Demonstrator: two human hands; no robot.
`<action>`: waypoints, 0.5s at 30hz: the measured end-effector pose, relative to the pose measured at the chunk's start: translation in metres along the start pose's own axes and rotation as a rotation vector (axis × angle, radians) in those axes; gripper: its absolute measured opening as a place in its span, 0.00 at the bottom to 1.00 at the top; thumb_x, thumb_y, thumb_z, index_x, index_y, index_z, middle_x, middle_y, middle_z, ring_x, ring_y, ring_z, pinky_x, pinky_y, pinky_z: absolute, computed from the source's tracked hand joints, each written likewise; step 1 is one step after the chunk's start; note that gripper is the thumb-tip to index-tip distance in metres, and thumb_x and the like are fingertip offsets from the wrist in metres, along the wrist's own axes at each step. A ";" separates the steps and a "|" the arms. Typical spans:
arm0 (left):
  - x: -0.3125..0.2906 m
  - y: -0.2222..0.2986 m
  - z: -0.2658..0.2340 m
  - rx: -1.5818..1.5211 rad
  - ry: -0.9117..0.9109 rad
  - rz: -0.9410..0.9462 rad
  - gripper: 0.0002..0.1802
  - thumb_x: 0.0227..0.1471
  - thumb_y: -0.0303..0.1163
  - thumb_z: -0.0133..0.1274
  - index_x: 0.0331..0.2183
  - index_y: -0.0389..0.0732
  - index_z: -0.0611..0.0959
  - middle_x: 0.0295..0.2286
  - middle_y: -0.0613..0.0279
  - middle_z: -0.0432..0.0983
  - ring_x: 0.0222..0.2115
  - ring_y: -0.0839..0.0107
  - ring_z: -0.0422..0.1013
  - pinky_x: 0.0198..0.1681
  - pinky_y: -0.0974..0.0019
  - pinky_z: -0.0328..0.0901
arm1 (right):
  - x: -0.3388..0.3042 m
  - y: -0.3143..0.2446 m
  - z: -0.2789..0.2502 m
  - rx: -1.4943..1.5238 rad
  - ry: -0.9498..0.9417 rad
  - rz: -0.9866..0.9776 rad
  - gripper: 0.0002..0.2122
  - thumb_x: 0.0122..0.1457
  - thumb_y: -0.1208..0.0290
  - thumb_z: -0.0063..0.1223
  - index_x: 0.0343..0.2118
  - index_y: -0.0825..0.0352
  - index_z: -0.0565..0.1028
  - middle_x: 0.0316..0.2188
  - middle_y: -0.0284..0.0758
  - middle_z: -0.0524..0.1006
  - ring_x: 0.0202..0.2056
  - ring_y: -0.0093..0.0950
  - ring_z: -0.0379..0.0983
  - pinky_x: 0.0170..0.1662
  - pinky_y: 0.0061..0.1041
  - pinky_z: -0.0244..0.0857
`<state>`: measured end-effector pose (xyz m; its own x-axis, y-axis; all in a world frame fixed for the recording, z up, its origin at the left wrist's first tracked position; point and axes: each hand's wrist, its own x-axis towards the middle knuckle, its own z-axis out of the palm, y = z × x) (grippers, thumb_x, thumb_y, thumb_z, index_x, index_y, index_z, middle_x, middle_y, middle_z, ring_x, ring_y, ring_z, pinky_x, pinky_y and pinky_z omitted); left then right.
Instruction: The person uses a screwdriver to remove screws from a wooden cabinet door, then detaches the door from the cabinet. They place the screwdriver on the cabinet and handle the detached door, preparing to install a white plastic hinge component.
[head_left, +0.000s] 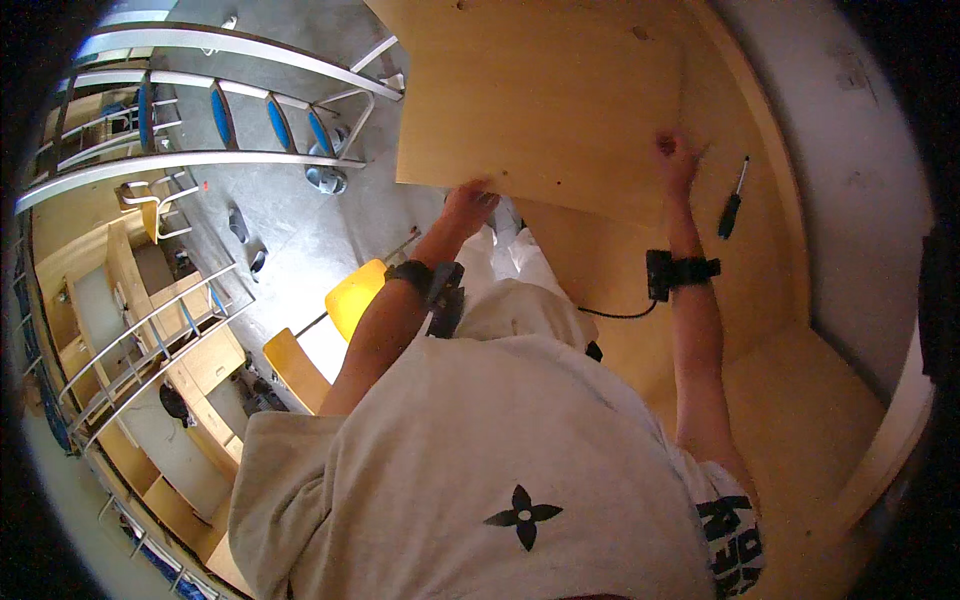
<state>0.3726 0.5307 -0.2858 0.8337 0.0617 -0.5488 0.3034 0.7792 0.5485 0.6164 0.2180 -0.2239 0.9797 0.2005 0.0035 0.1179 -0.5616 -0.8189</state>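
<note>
A large light-brown wooden board [540, 95] stretches in front of me, with small dark holes near its near edge. My left hand [472, 205] is closed at that near edge, its fingers bent against the board near the left corner. Over the board's right side, my right hand [680, 165] is curled closed; whatever its fingers hold is too small to make out. A screwdriver [732, 208] with a dark handle and a thin metal shaft lies on the wooden surface just right of my right hand.
A raised wooden rim [790, 200] and a pale wall [850, 180] bound the right side. To the left stand a metal ladder [210, 155] with blue treads, a yellow chair [355, 298] and wooden desks [205, 375]. Shoes [325, 178] lie on the grey floor [295, 225].
</note>
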 end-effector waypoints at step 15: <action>-0.010 0.009 0.006 0.096 0.065 -0.056 0.09 0.50 0.27 0.50 0.35 0.37 0.75 0.35 0.57 0.73 0.37 0.64 0.69 0.43 0.65 0.66 | -0.074 -0.061 0.083 0.067 -0.435 0.184 0.06 0.45 0.75 0.58 0.27 0.70 0.79 0.22 0.36 0.79 0.26 0.23 0.75 0.29 0.22 0.69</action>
<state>0.3701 0.5332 -0.2713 0.7835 0.0619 -0.6184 0.3943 0.7196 0.5716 0.5231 0.3041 -0.2213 0.8229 0.4281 -0.3736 -0.0754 -0.5694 -0.8186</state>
